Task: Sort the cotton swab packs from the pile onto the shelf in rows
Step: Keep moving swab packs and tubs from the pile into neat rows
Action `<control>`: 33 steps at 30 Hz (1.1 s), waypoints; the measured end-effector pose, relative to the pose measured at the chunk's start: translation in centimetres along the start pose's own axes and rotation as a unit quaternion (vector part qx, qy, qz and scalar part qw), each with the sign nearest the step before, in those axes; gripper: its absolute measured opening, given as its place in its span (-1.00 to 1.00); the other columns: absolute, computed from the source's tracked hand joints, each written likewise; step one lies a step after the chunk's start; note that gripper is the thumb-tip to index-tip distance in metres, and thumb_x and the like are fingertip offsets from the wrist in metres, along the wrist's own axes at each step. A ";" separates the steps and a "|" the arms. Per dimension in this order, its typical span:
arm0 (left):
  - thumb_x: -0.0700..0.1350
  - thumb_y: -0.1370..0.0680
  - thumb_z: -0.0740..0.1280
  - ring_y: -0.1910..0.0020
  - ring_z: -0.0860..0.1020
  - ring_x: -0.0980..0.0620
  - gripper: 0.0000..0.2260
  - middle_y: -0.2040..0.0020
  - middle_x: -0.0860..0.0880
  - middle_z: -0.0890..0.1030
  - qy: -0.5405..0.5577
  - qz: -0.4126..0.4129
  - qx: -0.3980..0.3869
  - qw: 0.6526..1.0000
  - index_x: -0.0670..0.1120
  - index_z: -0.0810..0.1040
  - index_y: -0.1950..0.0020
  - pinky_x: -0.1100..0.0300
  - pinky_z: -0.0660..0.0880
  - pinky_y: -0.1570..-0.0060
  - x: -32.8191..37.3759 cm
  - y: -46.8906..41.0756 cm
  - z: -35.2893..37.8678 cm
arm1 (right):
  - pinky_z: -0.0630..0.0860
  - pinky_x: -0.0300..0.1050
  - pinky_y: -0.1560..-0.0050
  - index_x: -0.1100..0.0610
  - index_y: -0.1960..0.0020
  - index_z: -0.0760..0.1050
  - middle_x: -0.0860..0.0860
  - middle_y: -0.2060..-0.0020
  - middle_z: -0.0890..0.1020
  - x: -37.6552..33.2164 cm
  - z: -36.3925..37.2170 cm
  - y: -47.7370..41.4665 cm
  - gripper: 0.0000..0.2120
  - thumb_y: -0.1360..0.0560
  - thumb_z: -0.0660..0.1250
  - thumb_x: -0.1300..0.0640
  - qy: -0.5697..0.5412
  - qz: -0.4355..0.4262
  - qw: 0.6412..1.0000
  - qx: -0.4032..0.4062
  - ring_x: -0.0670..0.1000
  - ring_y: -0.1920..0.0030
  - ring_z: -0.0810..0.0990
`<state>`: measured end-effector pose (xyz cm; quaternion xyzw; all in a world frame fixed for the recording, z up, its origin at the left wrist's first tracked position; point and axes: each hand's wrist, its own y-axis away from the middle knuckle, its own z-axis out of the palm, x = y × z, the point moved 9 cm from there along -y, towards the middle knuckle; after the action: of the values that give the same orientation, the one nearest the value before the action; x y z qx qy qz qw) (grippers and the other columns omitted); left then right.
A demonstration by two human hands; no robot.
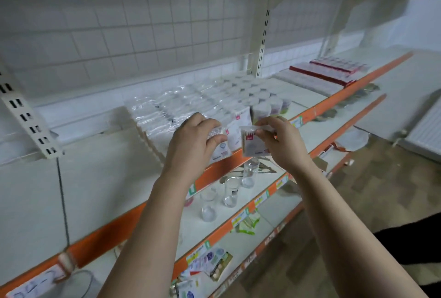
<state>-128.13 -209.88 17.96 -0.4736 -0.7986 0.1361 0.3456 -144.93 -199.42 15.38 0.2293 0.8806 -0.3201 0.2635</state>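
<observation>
My left hand (193, 140) grips the top of a cotton swab pack (220, 152) standing at the front of the rows on the white shelf (100, 178). My right hand (281, 140) pinches another clear swab pack (251, 142) with a red logo by its top edge, holding it just in front of the shelf's orange edge. Behind both hands, rows of plastic-wrapped swab packs (171, 109) fill the middle of the shelf. Round swab tubs (253, 94) stand in rows to their right.
Red-and-white flat boxes (327, 73) lie at the shelf's far right. The lower shelf holds clear glasses (230, 192) and spoons. Below that lie loose packets (212, 262). A slotted upright (262, 42) and wire grid back the shelf. A radiator (424, 130) is at right.
</observation>
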 end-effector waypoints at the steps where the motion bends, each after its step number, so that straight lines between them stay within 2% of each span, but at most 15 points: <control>1: 0.01 -0.52 0.37 0.03 0.54 -0.07 -0.73 0.00 -0.04 0.53 -0.001 -0.001 0.000 1.000 -0.09 0.60 -0.15 0.12 0.45 0.04 0.0 -0.7 0.5 | 0.31 -0.28 0.06 0.14 -0.13 0.56 0.01 -0.01 0.55 0.4 -0.2 -0.8 -0.80 -0.52 0.34 0.15 0.012 -0.004 1.000 0.003 -0.06 0.05 0.47; 6: 0.01 -0.53 0.36 0.06 0.54 -0.07 -0.72 0.00 -0.06 0.53 -0.004 -0.004 0.005 1.000 -0.11 0.60 -0.15 0.14 0.43 0.07 -0.8 -4.8 2.8 | 0.22 -0.43 0.16 0.20 -0.11 0.58 0.04 0.04 0.56 2.4 -0.3 -5.0 -0.81 -0.51 0.35 0.20 0.036 -0.019 0.999 0.006 -0.03 0.03 0.47; 10: 0.05 -0.53 0.33 0.00 0.53 -0.05 -0.68 -0.03 -0.03 0.53 -0.007 -0.004 0.005 1.000 -0.10 0.58 -0.19 0.16 0.41 0.04 -1.3 -7.7 4.1 | 0.28 -0.51 0.08 0.19 -0.09 0.60 -0.02 0.05 0.50 3.6 0.8 -8.1 -0.82 -0.50 0.36 0.23 0.039 -0.033 0.998 -0.027 -0.03 0.02 0.53; 15: 0.07 -0.54 0.32 -0.03 0.52 -0.02 -0.68 -0.06 -0.01 0.53 -0.015 -0.011 0.011 1.000 -0.08 0.58 -0.20 0.24 0.33 0.06 -1.9 -10.1 4.7 | 0.35 -0.47 0.06 0.20 -0.07 0.63 -0.04 0.10 0.52 4.1 2.6 -10.9 -0.83 -0.49 0.38 0.24 0.042 -0.060 0.995 -0.066 0.00 0.05 0.57; 18: 0.07 -0.55 0.31 -0.04 0.51 0.00 -0.68 -0.08 0.00 0.53 -0.015 -0.021 0.006 1.000 -0.08 0.57 -0.21 0.22 0.36 0.03 -2.0 -10.8 5.1 | 0.47 -0.21 -0.04 0.19 -0.06 0.63 0.00 0.06 0.57 4.3 3.7 -11.5 -0.83 -0.47 0.39 0.25 0.032 -0.071 0.992 -0.102 0.01 0.03 0.60; 23: 0.05 -0.55 0.32 -0.04 0.51 0.01 -0.69 -0.07 0.00 0.53 -0.022 -0.044 0.018 0.999 -0.08 0.57 -0.22 0.22 0.36 0.01 -1.8 -11.3 5.3 | 0.34 -0.33 0.04 0.16 -0.05 0.65 0.06 0.05 0.64 4.5 5.1 -12.2 -0.83 -0.48 0.37 0.24 0.052 -0.119 0.980 -0.149 0.03 0.00 0.57; 29: 0.03 -0.54 0.33 -0.03 0.52 -0.03 -0.69 -0.05 -0.03 0.54 -0.038 -0.080 0.053 0.995 -0.11 0.58 -0.20 0.12 0.44 -0.04 -1.4 -11.0 5.1 | 0.37 -0.16 0.04 0.07 -0.04 0.67 -0.02 0.09 0.71 4.5 6.3 -12.8 -0.83 -0.46 0.41 0.17 0.064 -0.185 0.968 -0.157 0.09 0.00 0.46; 33: 0.02 -0.54 0.34 -0.04 0.53 -0.04 -0.69 -0.05 -0.03 0.54 -0.049 -0.099 0.072 0.991 -0.13 0.58 -0.20 0.07 0.46 -0.07 -0.8 -10.5 4.9 | 0.36 -0.19 0.05 0.07 -0.03 0.67 -0.01 0.08 0.69 4.6 6.9 -13.3 -0.71 -0.34 0.47 0.27 0.076 -0.224 0.953 -0.189 0.09 0.01 0.50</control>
<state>-138.22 -215.46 19.77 -0.3587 -0.8457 0.1818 0.3508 -153.80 -212.19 13.97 -0.0039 0.9713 -0.1799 0.1556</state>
